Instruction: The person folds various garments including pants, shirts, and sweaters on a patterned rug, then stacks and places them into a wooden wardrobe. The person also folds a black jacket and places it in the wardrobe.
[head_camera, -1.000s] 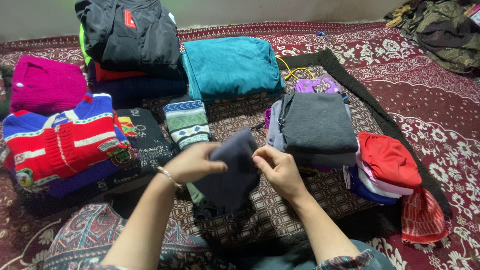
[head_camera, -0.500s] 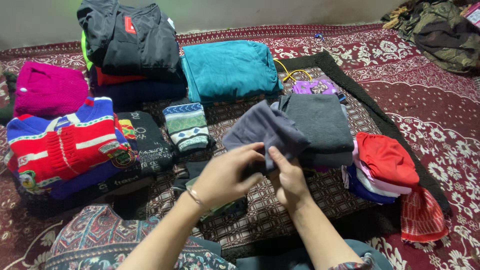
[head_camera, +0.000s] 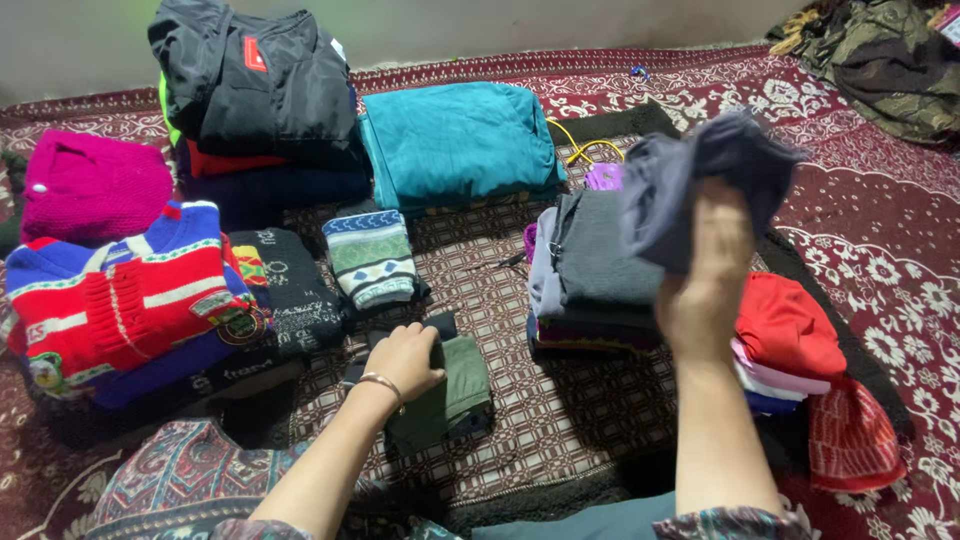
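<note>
- We sit on a wide red patterned carpet (head_camera: 880, 250), with a brown checked mat (head_camera: 560, 410) laid over it; both look soft and grippy, so folded piles should stay put.
- Piles ring us: a black jacket (head_camera: 260, 85) on a stack at the back, a teal folded garment (head_camera: 455, 140) beside it, a striped red and blue sweater (head_camera: 120, 290) far left, a grey stack (head_camera: 590, 255) in the middle, a red pile (head_camera: 785, 330) to the right.
- Up in the air goes the grey-blue cloth (head_camera: 700, 170), above the grey stack; our right hand (head_camera: 705, 290) is clenched on its lower part, and the fabric droops over the fist. We judge it light, limp and thin, no risk of breaking, best taken by a bunched edge or a fold.
- Down low, our left hand (head_camera: 405, 360) rests on the olive green folded piece (head_camera: 450, 390) on the mat, fingers curled over its near edge; whether it truly grips, we cannot tell. That piece looks soft too, a little thicker.
</note>
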